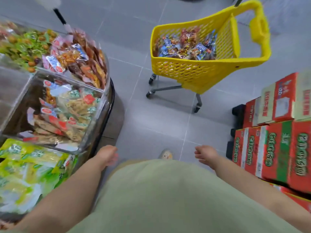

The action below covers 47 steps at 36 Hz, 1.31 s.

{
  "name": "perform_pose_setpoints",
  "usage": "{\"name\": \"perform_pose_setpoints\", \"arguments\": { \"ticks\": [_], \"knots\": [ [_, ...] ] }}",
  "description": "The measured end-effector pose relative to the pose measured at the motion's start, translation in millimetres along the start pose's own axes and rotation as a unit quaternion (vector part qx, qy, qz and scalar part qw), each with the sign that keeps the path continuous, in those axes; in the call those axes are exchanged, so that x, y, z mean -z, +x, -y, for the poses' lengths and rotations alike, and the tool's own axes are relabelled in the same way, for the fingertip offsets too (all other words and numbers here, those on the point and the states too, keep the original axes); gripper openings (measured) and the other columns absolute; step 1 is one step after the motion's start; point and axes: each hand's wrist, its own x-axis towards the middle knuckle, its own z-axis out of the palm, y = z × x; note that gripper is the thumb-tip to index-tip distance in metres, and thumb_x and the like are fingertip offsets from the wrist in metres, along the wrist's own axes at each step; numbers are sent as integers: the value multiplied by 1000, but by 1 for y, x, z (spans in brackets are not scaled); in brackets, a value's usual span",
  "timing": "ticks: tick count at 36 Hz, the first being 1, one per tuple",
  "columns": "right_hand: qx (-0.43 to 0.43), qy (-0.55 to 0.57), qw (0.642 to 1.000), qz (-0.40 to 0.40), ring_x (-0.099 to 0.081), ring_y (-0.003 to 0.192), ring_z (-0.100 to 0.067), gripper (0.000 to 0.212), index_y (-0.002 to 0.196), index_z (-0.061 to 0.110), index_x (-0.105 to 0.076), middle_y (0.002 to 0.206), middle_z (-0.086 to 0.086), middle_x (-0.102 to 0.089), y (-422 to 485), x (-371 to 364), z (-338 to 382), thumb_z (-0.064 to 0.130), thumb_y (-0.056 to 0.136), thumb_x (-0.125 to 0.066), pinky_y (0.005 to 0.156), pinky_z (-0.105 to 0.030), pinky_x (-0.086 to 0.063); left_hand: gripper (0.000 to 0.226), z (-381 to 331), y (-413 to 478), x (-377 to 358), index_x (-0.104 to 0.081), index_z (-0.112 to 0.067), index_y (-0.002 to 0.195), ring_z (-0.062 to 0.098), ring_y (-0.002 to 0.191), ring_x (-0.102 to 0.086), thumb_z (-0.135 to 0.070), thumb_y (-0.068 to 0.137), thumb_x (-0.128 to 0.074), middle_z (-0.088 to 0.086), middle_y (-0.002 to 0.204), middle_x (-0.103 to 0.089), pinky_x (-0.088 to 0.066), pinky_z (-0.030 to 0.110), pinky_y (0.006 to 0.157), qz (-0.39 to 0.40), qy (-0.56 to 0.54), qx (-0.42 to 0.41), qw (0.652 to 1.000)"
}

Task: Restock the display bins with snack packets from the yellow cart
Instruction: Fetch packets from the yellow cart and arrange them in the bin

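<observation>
The yellow cart (198, 73) stands on the grey floor ahead and to the right, holding several blue and red snack packets (186, 47). Clear display bins (94, 118) line the left side, filled with mixed snack packets (70, 111); the nearest one holds green and yellow packets (30, 165). My left hand (107, 154) hangs beside the bins' front corner, fingers loosely curled, holding nothing. My right hand (204, 153) hangs over the floor, also loose and holding nothing. Both hands are well short of the cart.
Stacked red and green cardboard boxes (276, 145) sit on a black pallet at the right. A black pole (59, 15) rises behind the far bins. Grey tiled floor (154, 118) lies between the bins, the boxes and the cart. My shoe tip (165, 154) shows below.
</observation>
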Motion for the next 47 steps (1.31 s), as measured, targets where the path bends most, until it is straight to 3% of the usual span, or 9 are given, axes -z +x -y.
{"name": "perform_pose_setpoints", "arguments": {
  "ticks": [9, 14, 17, 19, 24, 30, 35, 42, 47],
  "knots": [
    [-21, 24, 999, -20, -40, 55, -14, 21, 74, 15, -44, 67, -4, -46, 33, 54, 31, 3, 90, -41, 53, -22, -26, 18, -93, 18, -39, -52, -9, 111, 21, 65, -50, -19, 98, -44, 12, 90, -59, -35, 26, 58, 24, 12, -2, 1000],
    [-55, -21, 998, -19, -48, 67, -16, 28, 69, 19, -44, 87, -10, -55, 48, 46, 47, 7, 94, -41, 51, -19, -32, 19, -135, 42, -30, -59, -2, 85, 24, 51, -42, -13, 95, -47, 23, 86, -57, -28, 29, 51, 33, 107, -28, 993],
    [-67, -5, 997, -25, -42, 89, -11, 21, 81, 20, -47, 120, -16, -57, 60, 48, 75, 12, 98, -40, 53, -7, -28, 24, -175, 65, -17, -66, 4, 91, 33, 83, -61, -11, 95, -48, 27, 100, -63, -39, 31, 68, 56, 286, -76, 954],
    [-52, -49, 997, -7, -43, 81, -13, 20, 77, 17, -46, 111, -18, -59, 71, 50, 99, 9, 95, -42, 46, -10, -27, 29, -206, 80, -9, -66, -1, 113, 30, 113, -59, -17, 97, -48, 20, 121, -63, -43, 28, 84, 54, 390, -99, 914],
    [-20, -56, 998, -14, -53, 71, -20, 27, 68, 16, -47, 81, -8, -52, 87, 54, 173, 7, 93, -43, 60, -23, -38, 27, -294, 99, 14, -67, -2, 104, 30, 106, -59, -18, 97, -45, 19, 112, -65, -41, 26, 77, 58, 507, -145, 848],
    [-24, 45, 998, -21, -51, 70, -17, 22, 106, -2, -59, 94, -13, -53, 112, 63, 266, 10, 94, -45, 56, -23, -33, 24, -372, 131, 19, -48, -10, 76, 20, 57, -49, -11, 98, -41, 9, 73, -53, -38, 22, 48, 77, 242, -54, 966],
    [-21, 80, 996, -22, -52, 78, -16, 33, 122, -4, -53, 98, -12, -56, 130, 70, 323, 15, 97, -42, 86, -37, -48, 26, -420, 153, 14, -45, -9, 71, 20, 51, -44, -7, 96, -39, 8, 67, -50, -28, 22, 49, 84, 262, -46, 960],
    [-40, 35, 998, 36, -49, 66, -13, 18, 79, 13, -50, 86, -6, -54, 170, 82, 374, 16, 96, -44, 57, -24, -35, 22, -459, 177, -7, -48, -14, 75, 14, 55, -53, -16, 96, -42, 3, 73, -57, -38, 19, 49, 68, 265, -30, 961],
    [-6, -19, 998, 67, -47, 59, -13, 12, 94, 8, -53, 74, -5, -53, 207, 100, 428, 14, 96, -43, 54, -23, -34, 26, -489, 193, -17, -49, -11, 72, 18, 53, -51, -10, 96, -40, 6, 71, -55, -34, 24, 52, 53, 213, -14, 976]
  ]
}}
